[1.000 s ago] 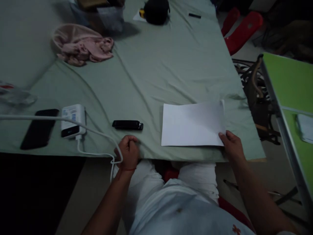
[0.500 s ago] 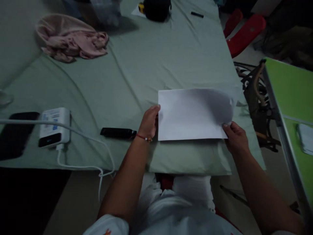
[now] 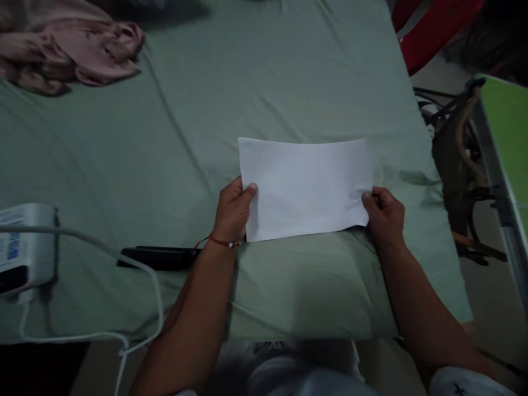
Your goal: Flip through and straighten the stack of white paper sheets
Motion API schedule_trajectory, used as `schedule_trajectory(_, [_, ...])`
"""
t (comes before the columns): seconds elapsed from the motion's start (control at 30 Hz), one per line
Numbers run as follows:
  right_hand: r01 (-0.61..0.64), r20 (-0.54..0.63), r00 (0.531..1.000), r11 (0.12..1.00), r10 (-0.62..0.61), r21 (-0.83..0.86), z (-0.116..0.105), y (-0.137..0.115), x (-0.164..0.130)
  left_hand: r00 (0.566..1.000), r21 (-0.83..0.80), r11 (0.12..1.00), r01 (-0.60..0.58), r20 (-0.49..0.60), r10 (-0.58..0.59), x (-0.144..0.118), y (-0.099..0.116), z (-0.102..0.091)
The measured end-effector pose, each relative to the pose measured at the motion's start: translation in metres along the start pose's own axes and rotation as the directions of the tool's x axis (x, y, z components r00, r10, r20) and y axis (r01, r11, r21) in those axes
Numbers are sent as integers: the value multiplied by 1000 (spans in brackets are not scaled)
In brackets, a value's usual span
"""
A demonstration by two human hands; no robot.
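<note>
1. Head view, the sheet: one white sheet of paper (image 3: 305,187) lies over the near middle of the worktop (image 3: 256,82), which is covered with a pale green cloth. Its long axis runs left to right, so its two short edges face the two hands.
2. Head view, left hand (image 3: 233,212): it is closed on the sheet's left short edge near the lower corner, thumb on top, the other fingers hidden beneath. A red thread bracelet (image 3: 223,241) circles that wrist.
3. Head view, right hand (image 3: 383,212): its fingers pinch the right short edge, again low down. The sheet lies between the hands, inward from each; neither hand is nearer, since both touch it.
4. Head view, counts: one sheet, two hands, both gripping.
5. Head view, the rest: one black bar-shaped object (image 3: 159,257) just left of the left wrist, one white charger block (image 3: 25,247) with one white cable (image 3: 103,250) at the near left, one pink cloth (image 3: 70,44) at the far left, and one green table (image 3: 505,126) at the right, well apart.
</note>
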State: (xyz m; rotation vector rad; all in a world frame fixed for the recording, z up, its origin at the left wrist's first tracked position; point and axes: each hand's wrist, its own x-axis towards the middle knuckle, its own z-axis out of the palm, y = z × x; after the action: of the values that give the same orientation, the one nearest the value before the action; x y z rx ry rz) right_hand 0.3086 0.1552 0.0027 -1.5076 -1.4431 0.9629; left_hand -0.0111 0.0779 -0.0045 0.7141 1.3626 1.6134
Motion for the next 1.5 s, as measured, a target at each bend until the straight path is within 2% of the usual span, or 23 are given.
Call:
schedule_trajectory(0.1, [45, -134, 990, 995, -32, 91, 3, 7, -1, 1000, 10, 1000, -2, 12, 2, 1, 2, -3])
schedule_trajectory(0.17, [60, -184, 982, 985, -30, 163, 1, 9, 3, 999, 55, 998, -7, 49, 5, 0, 2, -4])
schedule_trajectory(0.23, [59, -172, 985, 979, -25, 194, -2, 10, 8, 997, 113, 993, -13, 74, 4, 0, 2, -5])
schedule_trajectory(0.3, [28, -97, 995, 975, -7, 222, -5, 11, 11, 998, 136, 990, -28, 64, 19, -1, 2, -5])
schedule_trajectory(0.4, [-12, 34, 999, 956, 2, 295, -9, 12, 11, 997, 84, 994, -63, 56, 59, -3, 4, -4])
schedule_trajectory(0.47, [3, 61, 998, 950, -23, 311, -10, 12, 9, 992, 67, 993, -97, 83, 92, -6, 5, -1])
schedule_trajectory(0.6, [9, 18, 1000, 965, -15, 263, -9, 13, 7, 984, 111, 986, -124, 141, 108, -9, 6, 4])
schedule_trajectory(0.73, [23, -49, 999, 953, -8, 302, -7, 13, 7, 994, 97, 995, -31, 105, 21, -8, 1, 4])
schedule_trajectory(0.83, [18, -70, 998, 950, 4, 311, -7, 12, 8, 995, 158, 987, 4, 99, -19, -6, -1, 0])
schedule_trajectory(1.0, [32, -75, 997, 964, -13, 262, -6, 11, 9, 996, 296, 952, -77, 64, 61, -8, 1, 0])
schedule_trajectory(1.1, [55, -94, 995, 959, -30, 277, -6, 14, 11, 994, 253, 963, -90, 84, 71, -10, 3, 3])
schedule_trajectory(1.23, [110, -158, 986, 934, -59, 340, -4, 18, 15, 984, 218, 976, -14, 175, -25, -13, 7, 7])
schedule_trajectory(1.4, [128, -153, 985, 922, -76, 366, -4, 22, 18, 993, 286, 958, -14, 119, -21, -16, 12, 8])
schedule_trajectory(1.5, [142, -191, 979, 916, -73, 376, -5, 24, 20, 986, 234, 972, 6, 160, -44, -16, 10, 7])
